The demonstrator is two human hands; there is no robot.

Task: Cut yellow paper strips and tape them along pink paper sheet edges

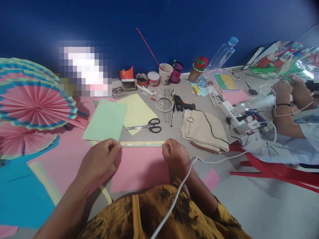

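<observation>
A narrow yellow-and-green paper strip [142, 144] with a glossy, clear band along it runs along the far edge of a pink paper sheet [139, 172]. My left hand [102, 157] pinches the strip's left end. At its right end, the curled fingers of my right hand [176, 156] are closed on it. Just beyond lie black-handled scissors [151, 126], partly over a pale yellow sheet [139, 108]. A light green sheet [106, 116] overlaps that yellow one. Whether the strip is stuck to the pink sheet I cannot tell.
Pink pleated paper fans [37, 104] stand at left above blue paper [22, 196]. A glue gun [183, 103], a ruler [167, 114] and folded cloth [203, 129] lie to the right. Cups [165, 73] line the wall. A white cable [174, 202] crosses my right arm. A co-worker's hands [284, 89] are at far right.
</observation>
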